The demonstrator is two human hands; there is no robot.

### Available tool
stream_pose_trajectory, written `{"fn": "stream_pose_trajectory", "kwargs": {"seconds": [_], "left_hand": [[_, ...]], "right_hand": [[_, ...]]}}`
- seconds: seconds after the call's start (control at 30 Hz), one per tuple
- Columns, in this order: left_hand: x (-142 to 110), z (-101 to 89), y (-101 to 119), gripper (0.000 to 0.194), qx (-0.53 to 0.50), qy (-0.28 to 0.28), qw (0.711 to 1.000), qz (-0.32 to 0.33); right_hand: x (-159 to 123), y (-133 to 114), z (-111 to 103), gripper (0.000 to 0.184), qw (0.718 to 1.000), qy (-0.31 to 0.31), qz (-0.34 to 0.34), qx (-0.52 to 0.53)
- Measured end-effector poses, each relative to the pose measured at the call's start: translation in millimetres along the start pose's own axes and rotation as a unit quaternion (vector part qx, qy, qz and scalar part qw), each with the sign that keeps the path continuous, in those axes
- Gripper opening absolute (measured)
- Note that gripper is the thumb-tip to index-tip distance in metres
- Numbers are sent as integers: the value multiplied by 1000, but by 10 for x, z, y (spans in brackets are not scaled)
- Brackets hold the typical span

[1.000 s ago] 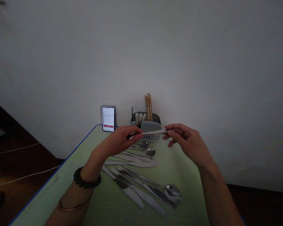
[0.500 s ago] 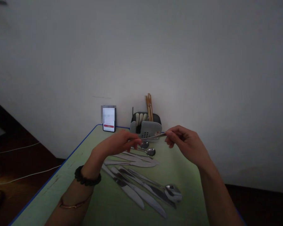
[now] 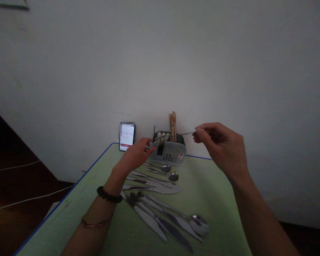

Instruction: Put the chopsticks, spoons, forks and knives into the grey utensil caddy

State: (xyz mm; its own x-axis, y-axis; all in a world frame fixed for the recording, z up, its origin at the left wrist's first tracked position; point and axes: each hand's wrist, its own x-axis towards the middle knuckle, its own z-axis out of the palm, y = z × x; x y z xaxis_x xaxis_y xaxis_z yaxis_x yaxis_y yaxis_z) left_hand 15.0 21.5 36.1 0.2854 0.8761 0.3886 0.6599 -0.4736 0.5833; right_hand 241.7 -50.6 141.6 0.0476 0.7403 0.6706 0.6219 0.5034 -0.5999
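Observation:
My right hand (image 3: 221, 145) pinches one end of a thin metal piece of cutlery (image 3: 185, 134), held nearly level and seen edge-on, so its kind is unclear. Its far end reaches left, close to the fingertips of my left hand (image 3: 137, 153). That left hand has thumb and fingers apart; whether it touches the cutlery is unclear. Behind the cutlery stands a grey utensil holder (image 3: 173, 151) with wooden chopsticks (image 3: 173, 124) and several white handles (image 3: 164, 137). On the table below lie two small spoons (image 3: 173, 176), several table knives (image 3: 160, 188) and larger spoons (image 3: 200, 224).
A phone (image 3: 126, 137) with a lit timer leans upright against the wall (image 3: 160, 64), left of the holder. The green table (image 3: 216, 199) has a blue edge. White cables (image 3: 29, 199) run past its left side.
Both hands have risen, bringing the cutlery up in front of the holder's top. My left thumb and fingers have spread apart. The whole view has shifted slightly.

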Motion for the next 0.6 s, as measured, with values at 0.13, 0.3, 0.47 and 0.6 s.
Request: {"fn": "stream_pose_trajectory", "kwargs": {"seconds": [0.13, 0.3, 0.47, 0.6], "left_hand": [[-22, -58, 144, 58, -127, 8, 992, 29], [-64, -206, 399, 30, -111, -70, 986, 100], [-81, -203, 534, 45, -49, -76, 989, 118], [-89, -179, 558, 49, -12, -93, 991, 98]], "right_hand": [[98, -116, 121, 16, 998, -56, -5, 10], [-120, -5, 153, 16, 992, -24, 59, 106], [-233, 201, 116, 19, 983, -21, 113, 140], [-209, 284, 98, 23, 976, -66, 135, 157]]}}
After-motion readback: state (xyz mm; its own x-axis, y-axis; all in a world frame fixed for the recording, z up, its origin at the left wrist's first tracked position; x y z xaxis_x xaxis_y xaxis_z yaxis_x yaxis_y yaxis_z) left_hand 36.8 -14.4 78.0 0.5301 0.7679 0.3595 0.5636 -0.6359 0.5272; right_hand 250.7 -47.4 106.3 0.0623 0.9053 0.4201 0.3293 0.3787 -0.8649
